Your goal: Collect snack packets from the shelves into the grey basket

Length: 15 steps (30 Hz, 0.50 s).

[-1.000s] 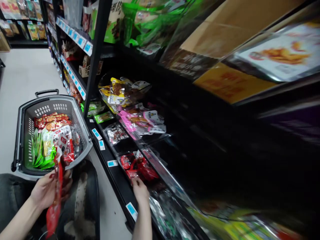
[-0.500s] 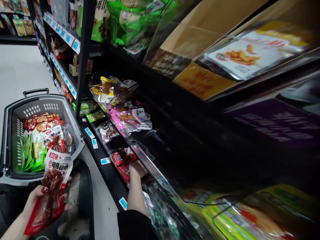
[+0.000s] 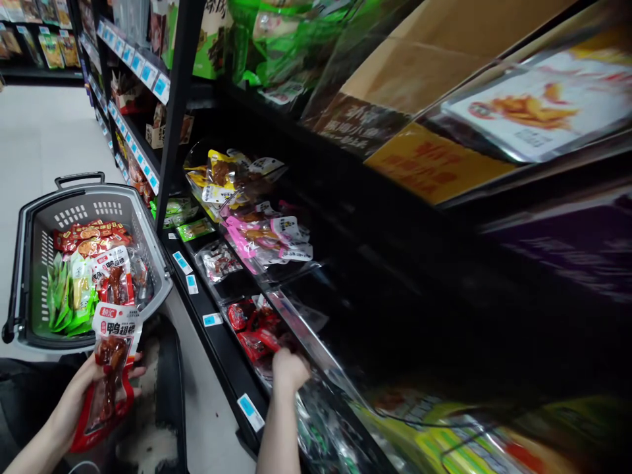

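My left hand (image 3: 83,388) grips a red and white snack packet (image 3: 111,359) with dark meat showing inside, held upright just below the grey shopping basket (image 3: 158,280). My right hand (image 3: 289,370) reaches into the low shelf bin, fingers curled down among red snack packets (image 3: 254,326); what the fingers hold is hidden. The basket holds red, green and white packets.
Black store shelving (image 3: 178,118) runs along my right with blue price tags (image 3: 249,409) on the edges. Pink (image 3: 269,237) and yellow (image 3: 222,174) packets lie on the shelf further along. A cardboard box (image 3: 434,52) sits above. Pale aisle floor (image 3: 44,145) stretches ahead at left.
My right hand shifted from the red packets toward me, to the bin's near end. The left hand turned its packet from edge-on to face-on and keeps holding it.
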{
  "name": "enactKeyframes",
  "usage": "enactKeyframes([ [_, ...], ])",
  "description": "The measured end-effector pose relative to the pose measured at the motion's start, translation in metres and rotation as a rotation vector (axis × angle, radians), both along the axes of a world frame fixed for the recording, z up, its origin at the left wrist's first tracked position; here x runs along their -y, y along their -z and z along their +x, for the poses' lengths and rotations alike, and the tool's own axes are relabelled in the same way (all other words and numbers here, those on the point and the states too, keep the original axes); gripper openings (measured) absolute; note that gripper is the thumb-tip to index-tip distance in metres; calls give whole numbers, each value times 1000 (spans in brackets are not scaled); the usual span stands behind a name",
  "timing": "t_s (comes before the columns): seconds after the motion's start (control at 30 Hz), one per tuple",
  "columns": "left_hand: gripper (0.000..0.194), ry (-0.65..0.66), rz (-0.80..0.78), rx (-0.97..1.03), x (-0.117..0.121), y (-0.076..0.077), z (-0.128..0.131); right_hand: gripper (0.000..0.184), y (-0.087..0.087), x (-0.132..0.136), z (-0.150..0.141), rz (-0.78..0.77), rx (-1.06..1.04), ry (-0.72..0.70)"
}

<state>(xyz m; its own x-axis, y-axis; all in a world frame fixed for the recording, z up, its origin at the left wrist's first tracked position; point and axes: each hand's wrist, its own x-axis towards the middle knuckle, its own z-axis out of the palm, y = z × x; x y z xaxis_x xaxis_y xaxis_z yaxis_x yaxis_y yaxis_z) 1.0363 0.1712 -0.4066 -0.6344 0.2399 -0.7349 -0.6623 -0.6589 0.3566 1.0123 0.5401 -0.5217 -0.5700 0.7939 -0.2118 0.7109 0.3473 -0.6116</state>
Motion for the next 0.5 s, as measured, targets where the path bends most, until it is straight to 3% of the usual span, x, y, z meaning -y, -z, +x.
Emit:
enactKeyframes([
  [0.13,74,25,-22,-19,-6,3,-5,40,-1,69,50,-265,-268,58],
  [0.27,68,70,-89,-31,-11,5,-12,36,-10,137,75,-792,-583,38],
  [0.33,58,59,-110,-40,-13,6,-14,32,-22,158,75,-973,-676,19],
  [0.43,46,50,-139,-30,-16,6,-17,26,-45,173,71,-934,-650,-184],
  [0.5,45,26,-188,-15,-17,5,-18,22,-59,181,71,-692,-618,-329],
])
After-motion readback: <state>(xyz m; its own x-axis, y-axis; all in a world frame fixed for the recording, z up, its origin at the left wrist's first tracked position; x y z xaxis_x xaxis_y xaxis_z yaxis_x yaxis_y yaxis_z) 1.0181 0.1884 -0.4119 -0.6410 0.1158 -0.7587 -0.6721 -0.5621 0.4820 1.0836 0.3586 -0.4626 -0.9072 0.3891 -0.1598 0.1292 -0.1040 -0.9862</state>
